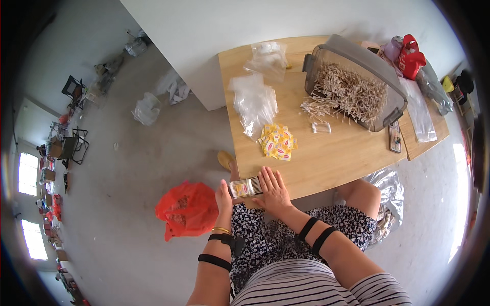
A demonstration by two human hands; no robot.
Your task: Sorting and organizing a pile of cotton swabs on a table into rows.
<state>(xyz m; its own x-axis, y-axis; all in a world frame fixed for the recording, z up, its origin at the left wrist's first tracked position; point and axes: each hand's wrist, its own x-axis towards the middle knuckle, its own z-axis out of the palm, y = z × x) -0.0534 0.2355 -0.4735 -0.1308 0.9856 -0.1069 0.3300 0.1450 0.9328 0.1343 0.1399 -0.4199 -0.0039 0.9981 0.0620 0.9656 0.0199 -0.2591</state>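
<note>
Striped shirt [306,285] is filling the foreground; beyond, upright left hand [223,198] and spread right hand [275,196] are bracketing a swab packet [244,187] at the table [326,160] edge, apparently aligning it; even pressure is probably being needed next.

Place: a workroom | floor [122,199]: bare gray concrete | wooden table [316,166]: clear plastic bags [253,104], big bin [357,51] of cotton swabs [352,92] | far left: cardboard boxes [55,148], bright windows [29,174]

Holds a yellow-labelled cotton-swab bundle [245,187] between left fingers [223,190] and right fingers [269,179], near yellow-and-white cards [277,143] on the surface [332,158].
</note>
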